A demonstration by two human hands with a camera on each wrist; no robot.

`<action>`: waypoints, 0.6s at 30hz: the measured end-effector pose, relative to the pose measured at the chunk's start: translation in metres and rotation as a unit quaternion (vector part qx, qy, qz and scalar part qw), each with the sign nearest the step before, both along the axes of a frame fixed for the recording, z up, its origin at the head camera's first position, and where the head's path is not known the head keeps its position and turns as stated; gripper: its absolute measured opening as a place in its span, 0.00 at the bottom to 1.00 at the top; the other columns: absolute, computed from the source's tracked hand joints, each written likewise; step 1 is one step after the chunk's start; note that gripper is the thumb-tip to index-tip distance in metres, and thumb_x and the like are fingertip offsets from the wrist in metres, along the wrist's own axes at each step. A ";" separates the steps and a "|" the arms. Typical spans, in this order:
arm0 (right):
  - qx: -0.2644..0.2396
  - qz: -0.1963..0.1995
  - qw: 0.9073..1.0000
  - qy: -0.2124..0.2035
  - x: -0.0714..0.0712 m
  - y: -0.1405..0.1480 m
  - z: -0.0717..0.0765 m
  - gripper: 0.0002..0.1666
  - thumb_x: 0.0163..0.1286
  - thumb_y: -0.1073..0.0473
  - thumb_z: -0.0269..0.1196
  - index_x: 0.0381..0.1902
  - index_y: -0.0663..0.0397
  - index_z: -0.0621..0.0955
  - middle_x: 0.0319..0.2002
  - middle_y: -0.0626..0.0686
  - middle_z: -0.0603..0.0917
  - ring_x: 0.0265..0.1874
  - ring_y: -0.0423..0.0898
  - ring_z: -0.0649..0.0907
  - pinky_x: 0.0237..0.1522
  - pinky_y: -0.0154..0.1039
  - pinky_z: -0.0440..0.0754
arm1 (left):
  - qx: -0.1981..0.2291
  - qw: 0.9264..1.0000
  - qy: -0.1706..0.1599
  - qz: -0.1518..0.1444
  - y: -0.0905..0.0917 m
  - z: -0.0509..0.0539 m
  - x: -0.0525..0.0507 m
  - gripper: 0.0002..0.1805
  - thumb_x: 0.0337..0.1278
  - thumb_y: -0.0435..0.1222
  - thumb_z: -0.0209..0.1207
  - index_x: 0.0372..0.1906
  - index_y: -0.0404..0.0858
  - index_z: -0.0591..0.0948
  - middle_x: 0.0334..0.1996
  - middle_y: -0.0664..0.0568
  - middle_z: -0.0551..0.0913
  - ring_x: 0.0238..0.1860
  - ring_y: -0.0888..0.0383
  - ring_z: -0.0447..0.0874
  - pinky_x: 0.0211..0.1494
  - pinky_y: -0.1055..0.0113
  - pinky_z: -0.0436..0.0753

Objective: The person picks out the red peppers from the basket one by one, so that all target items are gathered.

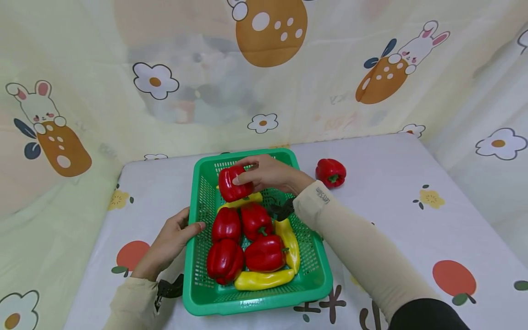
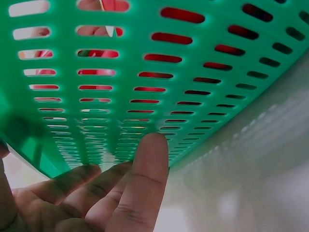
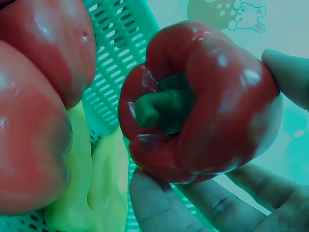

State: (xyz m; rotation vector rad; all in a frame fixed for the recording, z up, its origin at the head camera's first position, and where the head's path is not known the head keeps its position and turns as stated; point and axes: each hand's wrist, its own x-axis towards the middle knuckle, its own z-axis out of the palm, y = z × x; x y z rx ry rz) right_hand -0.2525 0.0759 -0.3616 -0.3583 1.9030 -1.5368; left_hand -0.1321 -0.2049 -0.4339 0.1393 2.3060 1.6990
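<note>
My right hand (image 1: pixel 272 174) holds a red bell pepper (image 1: pixel 234 184) over the far part of the green plastic basket (image 1: pixel 255 306). In the right wrist view, thumb and fingers grip this pepper (image 3: pixel 227 106) from opposite sides, its green stem showing. At the basket's left side, my left hand (image 1: pixel 173 238) grips the rim, the thumb over it. The left wrist view shows the left fingers (image 2: pixel 150 169) against the slotted outer wall (image 2: pixel 130 43). Inside the basket lie several red bell peppers (image 1: pixel 266 253) and several long yellow peppers (image 1: pixel 264 279), one partly behind the held pepper.
Another red bell pepper (image 1: pixel 331 173) lies on the table to the right of the basket, beyond the right forearm. A patterned white cloth (image 1: pixel 383 183) covers the table. Behind it hangs a curtain (image 1: pixel 330 91) printed with rabbits and flowers.
</note>
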 end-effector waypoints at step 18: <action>-0.002 -0.026 1.000 0.007 0.002 0.031 0.005 0.36 0.71 0.55 0.67 0.74 0.55 0.71 0.64 0.59 0.78 0.53 0.59 0.86 0.57 0.57 0.87 | 0.000 1.000 -0.002 -0.008 -0.001 0.001 -0.001 0.31 0.73 0.37 0.56 0.76 0.33 0.66 0.59 0.29 0.81 0.41 0.43 0.93 0.38 0.53 0.92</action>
